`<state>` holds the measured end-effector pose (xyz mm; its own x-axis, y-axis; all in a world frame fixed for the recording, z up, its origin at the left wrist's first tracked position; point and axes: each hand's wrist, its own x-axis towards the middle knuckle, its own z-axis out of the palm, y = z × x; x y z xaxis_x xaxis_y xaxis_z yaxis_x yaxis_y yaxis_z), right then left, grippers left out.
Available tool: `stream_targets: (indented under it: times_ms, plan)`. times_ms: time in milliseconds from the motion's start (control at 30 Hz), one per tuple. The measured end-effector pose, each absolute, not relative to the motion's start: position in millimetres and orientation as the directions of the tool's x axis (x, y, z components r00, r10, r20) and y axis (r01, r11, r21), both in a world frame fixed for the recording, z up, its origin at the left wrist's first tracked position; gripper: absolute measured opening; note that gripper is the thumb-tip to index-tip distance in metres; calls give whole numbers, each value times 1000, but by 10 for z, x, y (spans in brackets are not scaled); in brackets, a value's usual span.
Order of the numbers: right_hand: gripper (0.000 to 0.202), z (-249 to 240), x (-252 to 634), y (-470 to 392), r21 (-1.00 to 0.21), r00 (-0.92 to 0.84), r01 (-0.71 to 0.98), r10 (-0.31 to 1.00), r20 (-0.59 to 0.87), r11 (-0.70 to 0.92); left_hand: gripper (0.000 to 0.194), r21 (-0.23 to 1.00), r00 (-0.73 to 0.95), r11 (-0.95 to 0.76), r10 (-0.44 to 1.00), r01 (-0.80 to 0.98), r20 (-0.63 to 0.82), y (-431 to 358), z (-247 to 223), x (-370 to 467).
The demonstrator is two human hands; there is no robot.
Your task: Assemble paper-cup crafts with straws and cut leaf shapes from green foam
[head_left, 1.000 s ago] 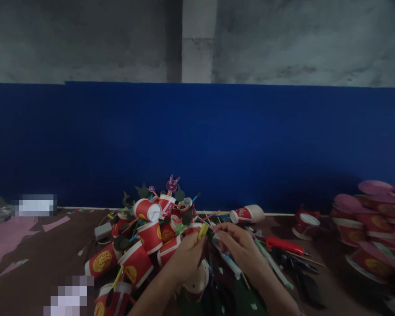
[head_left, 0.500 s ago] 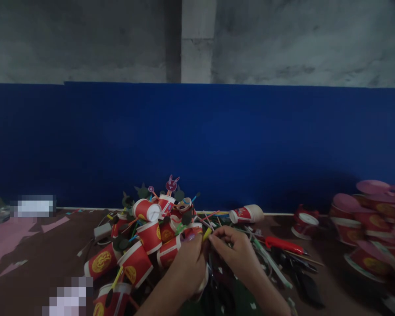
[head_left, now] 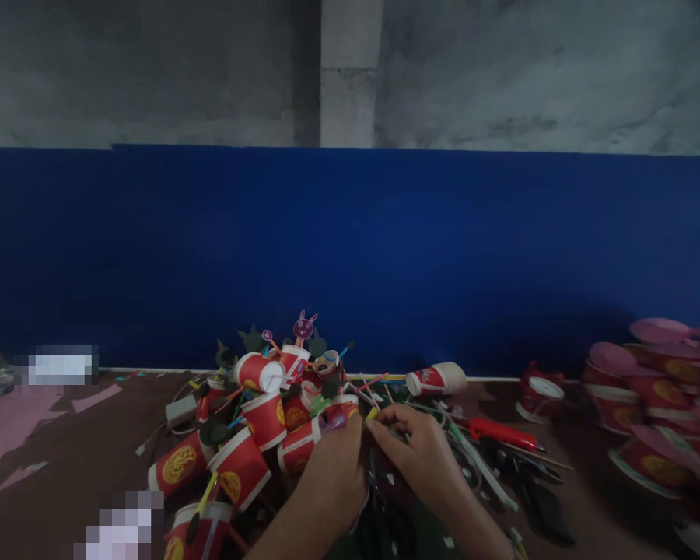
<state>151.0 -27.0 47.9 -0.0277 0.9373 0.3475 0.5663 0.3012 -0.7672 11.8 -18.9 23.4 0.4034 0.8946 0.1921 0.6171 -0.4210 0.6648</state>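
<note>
Since the frame one second back, both hands have dropped lower and drawn closer together, and the yellow strip (head_left: 372, 414) that stood up between them now shows only as a short tip. Left hand (head_left: 335, 474) and right hand (head_left: 423, 459) meet fingertip to fingertip, both pinched on that strip at the near edge of the cup pile (head_left: 257, 420); what else sits inside the grip is hidden by the fingers. Pile: red paper cups with gold emblems, tipped every way, coloured sticks and dark cut-outs poking out, a pink rabbit topper (head_left: 305, 327) at the crest. One cup (head_left: 437, 379) lies on its side apart, against the blue wall panel (head_left: 385, 257). Right of the hands, a red-handled cutter (head_left: 502, 433) among loose dark scraps; further right, stacked cups with pink lids (head_left: 659, 389). Pink paper offcuts (head_left: 12, 420) on the brown surface (head_left: 82, 459). Judgement: many pieces look assembled, loose parts remain, and the current piece is mid-assembly.
</note>
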Motion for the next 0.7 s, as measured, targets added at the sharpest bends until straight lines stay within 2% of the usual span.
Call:
stream_targets:
  times_ms: [200, 433, 700]
  plan:
    - [29, 419, 1571, -227, -811, -24, 543, 969, 245, 218, 21, 696, 413, -451, 879, 559, 237, -163, 168, 125]
    - [21, 445, 1583, -228, -796, -47, 530, 947, 317, 293, 22, 794, 424, -403, 882, 455, 205, -174, 206, 100]
    - [31, 503, 1568, -286, -825, -87, 487, 955, 282, 288, 27, 853, 351, -322, 919, 412, 177, -141, 267, 81]
